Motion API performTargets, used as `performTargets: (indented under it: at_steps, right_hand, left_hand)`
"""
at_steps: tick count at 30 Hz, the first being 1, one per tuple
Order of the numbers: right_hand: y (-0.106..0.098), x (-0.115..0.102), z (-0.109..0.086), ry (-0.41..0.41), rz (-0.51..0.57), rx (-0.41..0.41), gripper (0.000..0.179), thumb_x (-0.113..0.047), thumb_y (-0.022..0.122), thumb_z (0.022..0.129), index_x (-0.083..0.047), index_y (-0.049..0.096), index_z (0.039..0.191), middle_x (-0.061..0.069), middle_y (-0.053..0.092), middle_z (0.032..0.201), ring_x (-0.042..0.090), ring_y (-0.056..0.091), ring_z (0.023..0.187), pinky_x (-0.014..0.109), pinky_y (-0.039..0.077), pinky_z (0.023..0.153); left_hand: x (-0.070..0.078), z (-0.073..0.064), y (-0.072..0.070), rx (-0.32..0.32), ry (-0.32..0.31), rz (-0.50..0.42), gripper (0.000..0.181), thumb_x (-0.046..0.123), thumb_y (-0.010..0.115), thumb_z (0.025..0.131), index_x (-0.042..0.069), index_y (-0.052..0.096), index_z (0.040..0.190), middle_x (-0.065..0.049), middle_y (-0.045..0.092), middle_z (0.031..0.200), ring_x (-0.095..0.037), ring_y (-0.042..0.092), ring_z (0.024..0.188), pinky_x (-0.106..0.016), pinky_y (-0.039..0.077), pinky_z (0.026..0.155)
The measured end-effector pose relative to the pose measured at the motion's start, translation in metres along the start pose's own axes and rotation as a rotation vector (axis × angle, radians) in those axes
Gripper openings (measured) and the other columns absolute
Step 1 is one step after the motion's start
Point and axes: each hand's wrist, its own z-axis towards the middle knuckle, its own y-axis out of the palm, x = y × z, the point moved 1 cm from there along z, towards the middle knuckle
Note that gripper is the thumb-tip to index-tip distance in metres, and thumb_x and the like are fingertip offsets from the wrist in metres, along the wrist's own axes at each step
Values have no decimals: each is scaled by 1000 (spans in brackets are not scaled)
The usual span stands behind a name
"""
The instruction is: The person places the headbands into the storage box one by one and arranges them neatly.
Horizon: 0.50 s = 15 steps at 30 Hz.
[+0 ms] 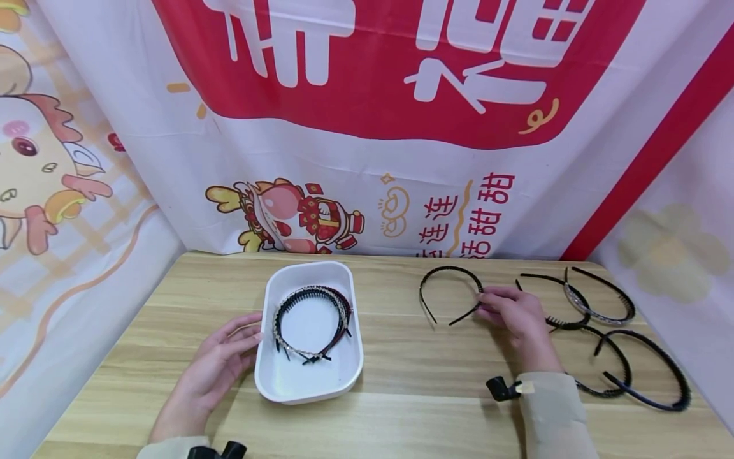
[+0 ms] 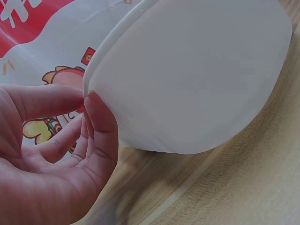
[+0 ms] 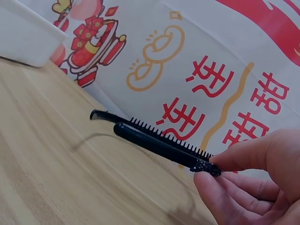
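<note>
Holding a black headband (image 3: 159,146) and white tub (image 1: 309,322).

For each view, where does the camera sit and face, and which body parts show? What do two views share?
Head: on the head, facing forward and down at the table, white tub and headbands; left grip, right grip and sleeves show.
Left wrist: on that wrist, facing the tub; only the left grip shows, pinching its rim.
Right wrist: on that wrist, facing the held headband; only the right grip shows.
The wrist views share tub, table and printed cloth.
</note>
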Motion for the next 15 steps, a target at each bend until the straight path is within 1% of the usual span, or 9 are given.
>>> performTargets:
  at_steps: [6, 12, 15]
  right_hand:
    - [3, 2, 0, -14, -3, -34, 51, -6, 72, 102, 7, 54, 148, -3, 78, 98, 6, 77, 84, 25, 66, 84]
    - [10, 2, -3, -15, -1, -53, 52, -6, 73, 101, 7, 55, 147, 0, 79, 96, 8, 77, 80, 26, 66, 83]
    - [15, 2, -3, -37, 10, -70, 52, -4, 72, 101, 10, 53, 147, -1, 79, 95, 7, 77, 79, 25, 66, 83]
  left_hand:
    - [0, 0, 0, -2, 0, 4, 34, 2, 61, 105, 24, 66, 131, 7, 77, 117, -11, 72, 110, -29, 60, 96]
    - [0, 0, 0, -1, 2, 2, 34, 2, 61, 105, 24, 66, 131, 7, 77, 117, -11, 72, 110, -29, 61, 96]
    - [0, 0, 0, -2, 7, -2, 34, 1, 61, 105, 24, 66, 130, 7, 77, 116, -11, 72, 109, -29, 61, 96]
